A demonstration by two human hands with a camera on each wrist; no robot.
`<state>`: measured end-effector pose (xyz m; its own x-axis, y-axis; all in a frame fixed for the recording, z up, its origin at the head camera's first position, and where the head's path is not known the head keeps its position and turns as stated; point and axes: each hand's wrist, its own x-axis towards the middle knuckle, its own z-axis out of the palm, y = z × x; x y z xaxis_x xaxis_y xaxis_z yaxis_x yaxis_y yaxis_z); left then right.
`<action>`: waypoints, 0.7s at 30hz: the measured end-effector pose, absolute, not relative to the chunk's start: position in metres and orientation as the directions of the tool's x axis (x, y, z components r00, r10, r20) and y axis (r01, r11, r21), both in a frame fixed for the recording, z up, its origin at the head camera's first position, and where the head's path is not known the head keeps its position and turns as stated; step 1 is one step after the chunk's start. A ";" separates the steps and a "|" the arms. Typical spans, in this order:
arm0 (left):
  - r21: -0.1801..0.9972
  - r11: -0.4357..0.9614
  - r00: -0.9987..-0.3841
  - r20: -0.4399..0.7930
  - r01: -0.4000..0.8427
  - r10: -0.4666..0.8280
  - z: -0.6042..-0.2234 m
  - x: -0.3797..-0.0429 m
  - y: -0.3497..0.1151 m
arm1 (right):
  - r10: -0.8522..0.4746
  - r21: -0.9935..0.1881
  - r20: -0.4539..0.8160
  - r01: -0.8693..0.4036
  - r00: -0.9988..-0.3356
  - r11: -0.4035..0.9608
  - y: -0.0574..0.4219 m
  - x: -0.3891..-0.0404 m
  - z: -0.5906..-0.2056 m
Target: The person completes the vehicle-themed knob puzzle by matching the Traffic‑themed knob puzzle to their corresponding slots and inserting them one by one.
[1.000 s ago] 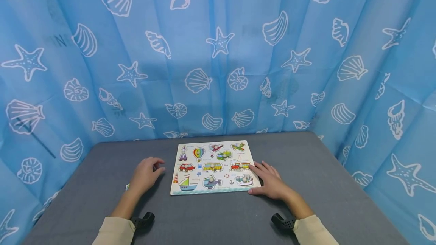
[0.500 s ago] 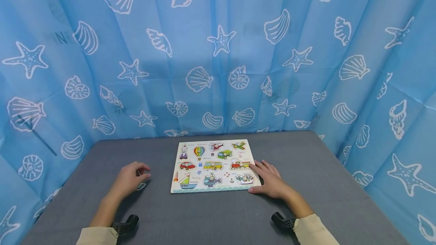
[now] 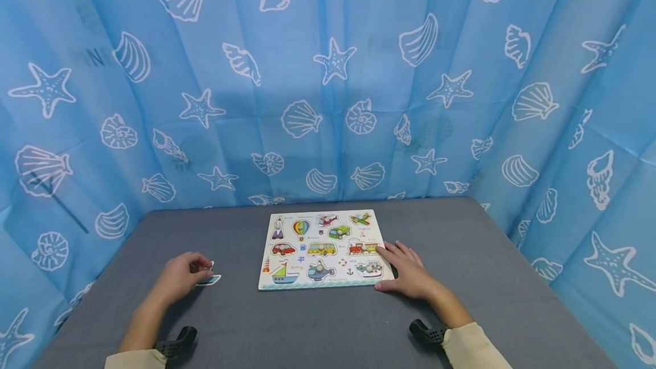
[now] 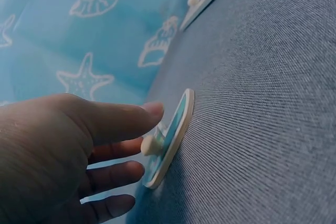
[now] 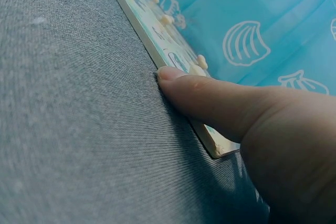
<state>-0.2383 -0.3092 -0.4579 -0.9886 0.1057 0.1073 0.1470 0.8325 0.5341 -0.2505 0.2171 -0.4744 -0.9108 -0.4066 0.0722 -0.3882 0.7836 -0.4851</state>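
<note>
A wooden peg puzzle board (image 3: 295, 285) printed with vehicles lies on the grey table. Left of it, a loose puzzle piece (image 3: 209, 281) with a pale rim and teal face lies on the cloth. Its round wooden knob (image 4: 151, 146) faces the fingers of my left hand (image 3: 180, 275). The thumb hovers above the piece and the other fingers are loosely bent beside the knob; whether a fingertip touches it is unclear. My right hand (image 3: 410, 274) rests at the board's front right corner, thumb against the front edge and fingertips on the right side.
The grey cloth-covered table (image 3: 318, 329) ends at a blue curtain (image 3: 318, 73) with white shell and starfish prints, behind and along the sides. Several knobbed pieces sit in the board, among them a bus (image 3: 322, 249) and a red car (image 3: 282, 249). Black straps circle both wrists.
My left hand has moved left and toward me, away from the board, to the loose piece, which now shows more beside the fingers. The right hand has stayed on the board.
</note>
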 end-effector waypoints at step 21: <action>0.476 0.878 -0.999 0.042 0.043 0.027 -0.460 -0.238 -0.316 | -0.400 -0.476 0.061 -0.379 -0.915 0.794 0.218 -0.253 -0.476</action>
